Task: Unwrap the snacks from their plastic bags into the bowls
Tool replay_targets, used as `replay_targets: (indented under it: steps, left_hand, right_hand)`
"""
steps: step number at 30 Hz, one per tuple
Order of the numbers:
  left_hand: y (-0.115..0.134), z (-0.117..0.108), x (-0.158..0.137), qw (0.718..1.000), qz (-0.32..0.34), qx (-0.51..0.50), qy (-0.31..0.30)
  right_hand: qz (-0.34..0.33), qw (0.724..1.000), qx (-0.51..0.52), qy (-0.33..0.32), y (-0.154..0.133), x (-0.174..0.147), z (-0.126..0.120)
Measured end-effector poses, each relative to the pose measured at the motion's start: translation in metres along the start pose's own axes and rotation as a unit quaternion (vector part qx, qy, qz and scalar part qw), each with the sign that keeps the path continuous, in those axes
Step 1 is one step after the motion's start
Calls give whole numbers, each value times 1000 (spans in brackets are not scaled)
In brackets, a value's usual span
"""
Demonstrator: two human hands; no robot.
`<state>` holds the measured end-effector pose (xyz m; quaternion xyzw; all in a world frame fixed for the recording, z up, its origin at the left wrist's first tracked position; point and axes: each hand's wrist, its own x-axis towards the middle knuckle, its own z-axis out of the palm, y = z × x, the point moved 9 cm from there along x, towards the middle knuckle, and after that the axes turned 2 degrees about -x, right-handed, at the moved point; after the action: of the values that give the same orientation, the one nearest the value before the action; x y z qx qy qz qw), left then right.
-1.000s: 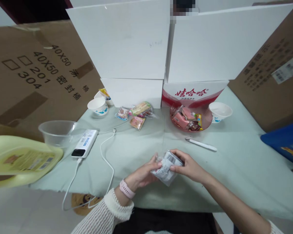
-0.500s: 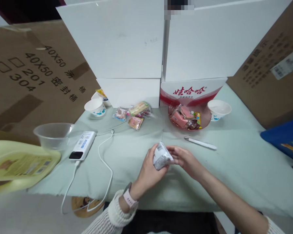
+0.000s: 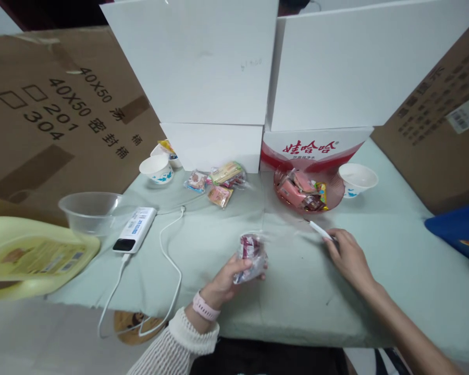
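My left hand is closed round a crinkled snack packet, clear and silvery with dark red showing inside. It is held just above the front middle of the table. Over to the right, my right hand has its thumb and fingers closed on the near end of a slim white craft knife. The knife's thin tip points away to the left, towards a pink see-through bowl of wrapped snacks. The fingers of my right hand are partly hidden by the back of the hand.
Several wrapped snacks lie at the back. Paper bowls stand at both sides. On the left are a clear plastic bowl, a power bank with a white cable, and a yellow jug. White boards close off the back.
My right hand has left the packet, moved right and taken hold of the craft knife. My left hand has tilted the packet and lowered it slightly, showing its dark red side.
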<state>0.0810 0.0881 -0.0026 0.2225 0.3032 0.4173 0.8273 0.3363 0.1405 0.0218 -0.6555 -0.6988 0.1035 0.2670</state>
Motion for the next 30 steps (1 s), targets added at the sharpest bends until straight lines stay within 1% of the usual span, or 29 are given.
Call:
replay_targets:
  steps: [2,3,5,7,9,11,13,15,19,21,22,23,24,26,27,28,30]
  left_hand:
    - [6,-5,0,995,26,89,30]
    - [8,-7,-1,992,36,117,41]
    - [9,-9,-1,989,42,129,55]
    - [6,-9,0,992,44,96,65]
    - [2,-10,1,995,47,45,78]
    - [-2,-8,2,995,48,-9,86]
    - [-5,-4,3,994,45,-54,79]
    - [-3,-2,4,991,56,-95,78]
    - [10,-4,5,976,95,-171,96]
    - [15,-7,6,970,103,-192,104]
    - [17,-11,6,968,107,-194,115]
    - [19,-16,6,967,112,-189,132]
    - [20,-21,5,965,118,-179,152]
    - [21,-31,2,964,121,-143,189]
    - [20,-34,1,965,117,-119,202]
    - [19,-37,0,966,113,-94,211]
    - [20,-39,-2,967,118,-44,220]
  right_hand:
    - [44,993,108,2,-22,-4,-14]
    - [55,985,162,-13,-37,-5,-17]
    - [58,964,257,-46,-70,-7,-18]
    - [44,937,326,-115,-103,-13,-5]
    - [34,913,355,-198,-128,-25,17]
    - [32,898,357,-257,-143,-40,39]
    - [32,895,348,-278,-149,-55,53]
    - [28,896,337,-288,-151,-69,59]
    - [9,909,274,-315,-147,-92,57]
    - [-16,917,231,-324,-139,-95,51]
    - [-29,924,211,-318,-131,-93,47]
    - [-37,935,190,-298,-121,-87,41]
    - [-41,950,164,-264,-108,-77,34]
    - [-35,983,86,-161,-74,-51,18]
    - [-32,992,38,-114,-57,-38,12]
    - [-33,996,-11,-87,-42,-26,10]
    - [-46,993,-88,-71,-19,-8,16]
